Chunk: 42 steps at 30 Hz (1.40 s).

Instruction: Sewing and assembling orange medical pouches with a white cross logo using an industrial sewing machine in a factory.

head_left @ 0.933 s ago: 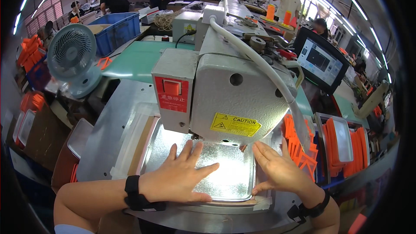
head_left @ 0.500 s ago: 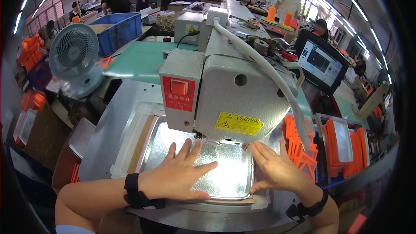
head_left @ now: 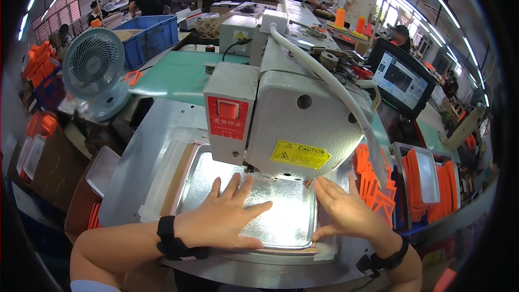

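Beneath the grey sewing machine head (head_left: 303, 121) lies a shiny silver rectangular panel (head_left: 292, 211) with rounded corners and a pale rim. My left hand (head_left: 224, 217) rests flat on its left part, fingers spread, thumb toward the front edge. My right hand (head_left: 348, 212) is at the panel's right edge, fingers stretched toward the machine head and thumb near the front right corner. Neither hand grips anything. A strong light falls on the panel's right part. The machine head hides the panel's far edge and most of the needle area.
A red emergency switch (head_left: 228, 110) is on the machine's left box. Orange frames (head_left: 373, 184) lie right of the panel, beside a bin of orange pieces (head_left: 419, 184). A fan (head_left: 94, 65) and a blue crate (head_left: 157, 38) stand left; a monitor (head_left: 400, 78) stands right. People work behind.
The machine head has shifted slightly to the right over the panel. Both hands keep nearly the same place. People in the background have moved a little.
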Available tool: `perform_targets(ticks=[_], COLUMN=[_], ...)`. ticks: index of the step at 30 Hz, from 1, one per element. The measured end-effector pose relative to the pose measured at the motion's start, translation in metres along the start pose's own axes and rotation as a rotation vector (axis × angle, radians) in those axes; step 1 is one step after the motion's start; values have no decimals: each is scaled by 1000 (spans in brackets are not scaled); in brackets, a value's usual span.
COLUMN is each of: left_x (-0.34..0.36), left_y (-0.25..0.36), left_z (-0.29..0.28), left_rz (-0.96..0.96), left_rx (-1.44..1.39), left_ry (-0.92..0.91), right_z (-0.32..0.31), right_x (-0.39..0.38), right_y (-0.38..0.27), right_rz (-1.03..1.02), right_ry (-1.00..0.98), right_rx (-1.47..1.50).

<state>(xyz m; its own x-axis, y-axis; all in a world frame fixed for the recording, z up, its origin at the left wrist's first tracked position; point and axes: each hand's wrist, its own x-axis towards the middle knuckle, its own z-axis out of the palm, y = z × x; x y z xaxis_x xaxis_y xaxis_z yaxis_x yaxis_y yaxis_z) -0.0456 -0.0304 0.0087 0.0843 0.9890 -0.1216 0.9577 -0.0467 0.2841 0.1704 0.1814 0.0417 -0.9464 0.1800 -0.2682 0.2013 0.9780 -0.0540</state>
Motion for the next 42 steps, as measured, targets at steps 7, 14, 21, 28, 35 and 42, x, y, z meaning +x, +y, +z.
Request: perform_targets(ticks=[7,14,21,28,35,42], left_x=[-12,-26,-27,-12,2,17], left_y=[-13,-28,-42,-54,-70,-86], left_z=[-5,-10,-8,-15,-19,-19], left_rz=[-46,-61,-73,-55,-72,26], left_rx=[-20,-27,-25,-16,-137,-214], left_ry=[-51,-82,-49,-18,-20,99], right_z=[-3,0,3,-8,-10,-8], right_x=[14,27,41,58,67,84], right_y=[-13,-26,-26,-13,-2,19], right_rz=[-24,-37,-39,-18,-109,-86], right_ry=[-9,3,44,-95,155,33], right_rx=[12,3,25,35,108,371])
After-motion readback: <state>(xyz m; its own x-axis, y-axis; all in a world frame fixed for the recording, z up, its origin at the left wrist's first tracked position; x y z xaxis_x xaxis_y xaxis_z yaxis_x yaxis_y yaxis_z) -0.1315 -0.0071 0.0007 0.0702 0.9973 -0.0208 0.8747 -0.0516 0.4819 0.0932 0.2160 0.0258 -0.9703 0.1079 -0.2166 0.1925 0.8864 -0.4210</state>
